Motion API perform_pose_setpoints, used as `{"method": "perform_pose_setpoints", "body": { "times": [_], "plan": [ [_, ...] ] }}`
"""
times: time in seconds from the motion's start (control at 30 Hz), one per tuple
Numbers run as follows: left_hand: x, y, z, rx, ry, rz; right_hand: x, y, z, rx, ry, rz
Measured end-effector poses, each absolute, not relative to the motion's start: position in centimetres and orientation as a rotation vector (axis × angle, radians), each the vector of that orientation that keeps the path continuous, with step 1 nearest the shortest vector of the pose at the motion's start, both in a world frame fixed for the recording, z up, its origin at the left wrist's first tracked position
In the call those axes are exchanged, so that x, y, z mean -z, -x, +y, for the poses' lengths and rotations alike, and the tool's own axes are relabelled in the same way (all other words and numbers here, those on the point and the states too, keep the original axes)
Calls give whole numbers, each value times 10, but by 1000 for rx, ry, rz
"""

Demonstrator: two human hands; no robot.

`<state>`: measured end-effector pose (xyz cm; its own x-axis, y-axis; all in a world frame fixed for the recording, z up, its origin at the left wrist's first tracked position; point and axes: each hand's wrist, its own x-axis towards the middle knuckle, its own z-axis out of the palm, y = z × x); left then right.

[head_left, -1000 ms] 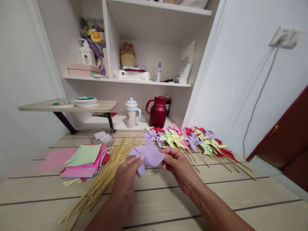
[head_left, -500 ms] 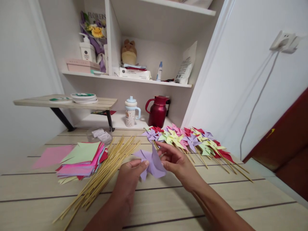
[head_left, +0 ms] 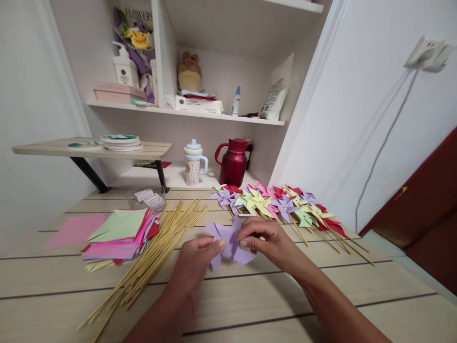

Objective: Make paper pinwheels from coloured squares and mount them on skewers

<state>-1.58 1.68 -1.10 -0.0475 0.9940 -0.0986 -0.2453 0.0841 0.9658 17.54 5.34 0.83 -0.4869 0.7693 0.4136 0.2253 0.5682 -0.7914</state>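
A purple paper pinwheel point(head_left: 228, 246) without a stick is held above the table, its blades partly folded. My left hand point(head_left: 200, 255) pinches its left side between thumb and fingers. At its right blade, my right hand point(head_left: 262, 238) has thumb and fingertips closed on the paper; the exact grip is partly hidden by the fingers. To the left lies a bundle of thin bamboo sticks point(head_left: 153, 257). Beyond my right hand, several finished pinwheels on sticks point(head_left: 283, 208) lie in purple, pink, red, yellow and green.
Cut coloured paper squares point(head_left: 114, 247) are piled on the left, with a pink sheet point(head_left: 74, 230) beside them. A clear container point(head_left: 148, 199) with small packets stands behind. At the back are a cup point(head_left: 193, 166), a red jug point(head_left: 233, 164) and a raised wooden shelf point(head_left: 43, 146).
My right hand's fingers, spread beside the pinwheel before, have curled in and closed at its right blade. The pinwheel has shifted slightly to the right. The view has tilted a little.
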Motion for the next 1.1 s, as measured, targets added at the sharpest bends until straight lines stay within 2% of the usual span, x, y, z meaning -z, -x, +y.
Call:
{"method": "perform_pose_setpoints", "body": {
  "times": [0.3,0.57,0.8,1.1],
  "plan": [
    [15,19,20,-1197,-1007,1100,0,-169,54,-1040,897,-1852],
    [14,23,20,-1191,-979,1082,-1,-181,63,-848,793,-1964],
    [15,27,24,-1124,-1032,1051,-6,-183,60,-857,831,-1956],
    [20,19,23,-1258,-945,1108,-6,-179,58,-954,800,-1875]
  ]
}}
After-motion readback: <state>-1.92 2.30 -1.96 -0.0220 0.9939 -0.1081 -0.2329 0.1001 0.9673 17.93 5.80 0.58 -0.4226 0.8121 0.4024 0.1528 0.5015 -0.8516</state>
